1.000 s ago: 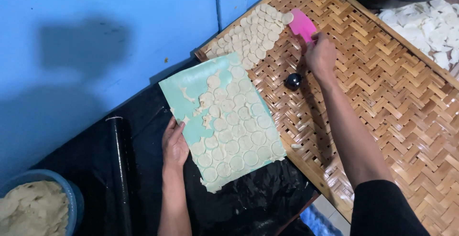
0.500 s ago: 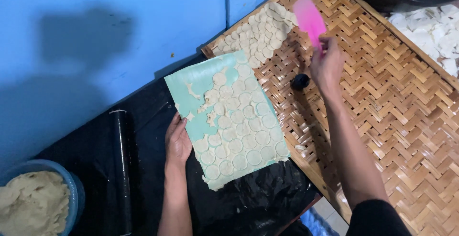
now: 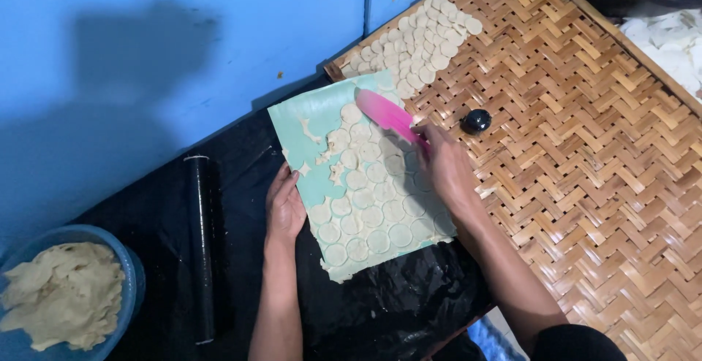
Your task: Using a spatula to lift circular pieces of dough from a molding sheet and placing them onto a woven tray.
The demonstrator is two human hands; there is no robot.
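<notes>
The right hand (image 3: 446, 167) has swung back from the woven tray (image 3: 585, 149), toward seven o'clock, and the pink scraper (image 3: 386, 115) now lies over the green sheet (image 3: 307, 116) of dough rounds.

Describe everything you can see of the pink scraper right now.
The pink scraper is a flat, thin blade with a rounded tip, plastic by its look. The right hand grips its lower end, hiding any handle. It lies slanted, tip toward upper left, over the top of the pale green sheet among the cut dough rounds. Whether its edge touches the sheet is unclear.
</notes>
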